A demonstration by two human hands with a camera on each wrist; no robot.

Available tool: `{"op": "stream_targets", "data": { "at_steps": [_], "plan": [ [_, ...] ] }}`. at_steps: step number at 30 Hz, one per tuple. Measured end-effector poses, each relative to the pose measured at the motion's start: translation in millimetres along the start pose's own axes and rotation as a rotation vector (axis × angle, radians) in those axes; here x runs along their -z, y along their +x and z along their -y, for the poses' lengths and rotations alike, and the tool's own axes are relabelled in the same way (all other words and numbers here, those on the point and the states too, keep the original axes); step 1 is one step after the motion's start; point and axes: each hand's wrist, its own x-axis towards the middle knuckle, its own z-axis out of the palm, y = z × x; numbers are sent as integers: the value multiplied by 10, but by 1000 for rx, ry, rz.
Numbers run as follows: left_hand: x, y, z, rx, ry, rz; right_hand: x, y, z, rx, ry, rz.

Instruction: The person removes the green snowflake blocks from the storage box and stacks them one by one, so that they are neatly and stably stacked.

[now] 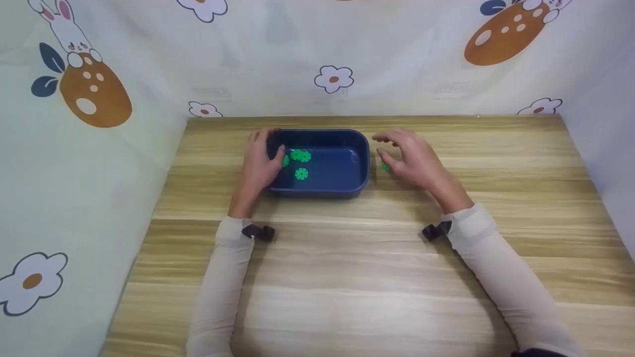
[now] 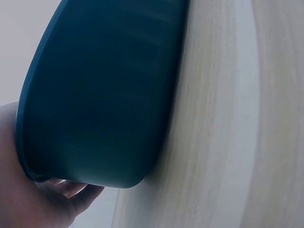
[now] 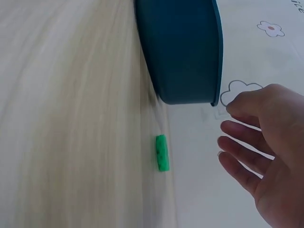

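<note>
A dark blue rectangular tub sits on the wooden table with several green, notched disc pieces inside, mostly toward its left end. My left hand grips the tub's left end, its thumb over the rim and its fingers along the outside; in the left wrist view those fingers are partly hidden behind the tub. To the right of the tub, my right hand hovers with its fingers relaxed and apart, holding nothing. Below it another green piece lies on the table, partly covered by the hand in the head view.
The wood-grain table extends toward me and to both sides. A patterned cloth backdrop stands along the far edge and the left side. A pale wall borders the right. Small black wrist devices sit at both cuffs.
</note>
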Motion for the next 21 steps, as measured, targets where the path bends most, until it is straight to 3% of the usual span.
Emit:
{"op": "stream_targets", "data": {
  "at_steps": [12, 21],
  "plan": [
    [-5, -12, 1, -25, 10, -18, -199, 128, 264, 140, 77, -14],
    [-13, -2, 13, -53, -1, -50, -413, 217, 502, 166, 106, 97]
  ]
}}
